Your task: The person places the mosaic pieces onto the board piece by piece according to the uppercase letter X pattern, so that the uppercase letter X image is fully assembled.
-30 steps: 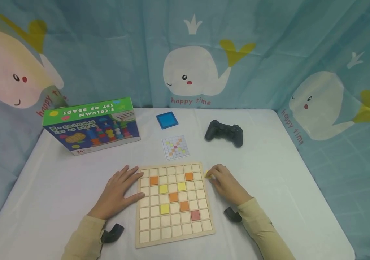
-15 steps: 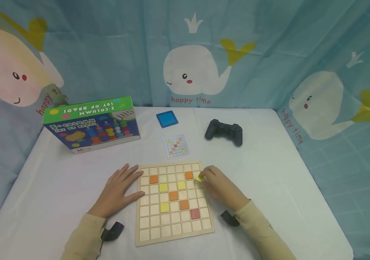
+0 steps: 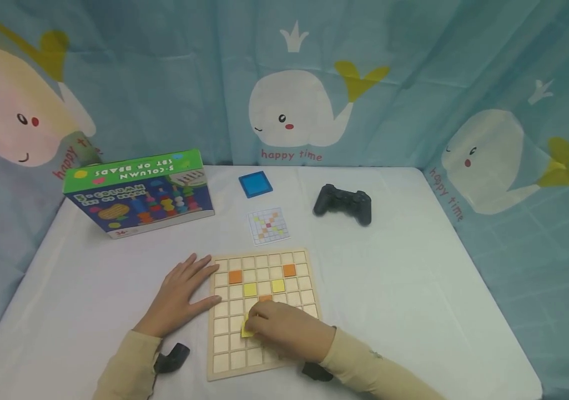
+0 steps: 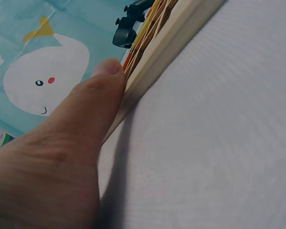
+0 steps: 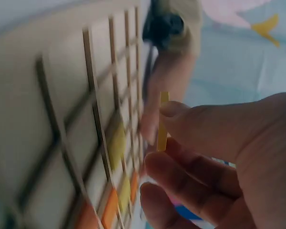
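Observation:
My right hand (image 3: 291,331) is over the lower middle of the wooden grid board (image 3: 221,364), pinching a thin yellow square tile (image 5: 163,124) between thumb and fingers. In the right wrist view the tile stands edge-on, apart from the board's surface. My left hand (image 3: 179,300) lies spread at the board's left edge, with fingertips on its frame; the thumb (image 4: 102,86) touches the rim in the left wrist view. Set in the grid are orange tiles (image 3: 235,276) and yellow tiles (image 3: 250,289). My right hand hides some lower cells.
Behind the board lies a printed pattern card (image 3: 268,226), with a blue square tray (image 3: 256,184) beyond it. A black game controller (image 3: 342,204) is at the back right. A bead-set box (image 3: 139,194) stands at the back left of the white table (image 3: 414,278).
My right hand has carried the yellow tile from beside the board's right edge, left and nearer, to over its lower middle. The left hand has stayed in place.

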Tool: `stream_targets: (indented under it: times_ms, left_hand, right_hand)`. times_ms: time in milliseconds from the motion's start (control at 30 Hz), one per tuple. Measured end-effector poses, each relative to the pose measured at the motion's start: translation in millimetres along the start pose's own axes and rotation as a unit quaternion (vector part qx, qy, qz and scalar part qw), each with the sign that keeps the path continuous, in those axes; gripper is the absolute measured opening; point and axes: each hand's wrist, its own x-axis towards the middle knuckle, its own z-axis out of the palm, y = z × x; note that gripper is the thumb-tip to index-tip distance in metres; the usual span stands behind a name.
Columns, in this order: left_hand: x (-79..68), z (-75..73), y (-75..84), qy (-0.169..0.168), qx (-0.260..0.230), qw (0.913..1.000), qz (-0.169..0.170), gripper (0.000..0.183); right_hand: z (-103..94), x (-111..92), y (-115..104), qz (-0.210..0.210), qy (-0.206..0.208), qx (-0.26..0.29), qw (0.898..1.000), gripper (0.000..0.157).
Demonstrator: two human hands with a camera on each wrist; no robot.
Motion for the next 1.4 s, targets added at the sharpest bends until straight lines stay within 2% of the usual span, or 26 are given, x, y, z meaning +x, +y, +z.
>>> stream_targets:
  times_ms: [467,867,1167,1400]
  left_hand:
    - [-2.4,2.0,-3.1,-0.005,0.005,1.0,0.001,0.071]
    - [-4.0,0.8,0.9,-0.002,0.005,1.0,-0.001,0.071]
    - [-4.9,0.0,0.4,-0.002,0.002,1.0,-0.002,0.071]
    - [-6.1,0.8,1.8,-0.004,-0.004,1.0,-0.004,0.071]
  right_hand:
    - [20.1,20.0,-18.4,-0.016,-0.043,-0.059,0.997,0.016]
    - [18.4,18.8,-21.8,-0.025,-0.052,-0.098,0.994,0.013]
    - [18.4,18.4,-19.5,-0.028,-0.058,-0.085,0.994,0.014]
    - [18.5,17.2,-19.1,-0.018,-0.079,-0.076,0.994,0.016]
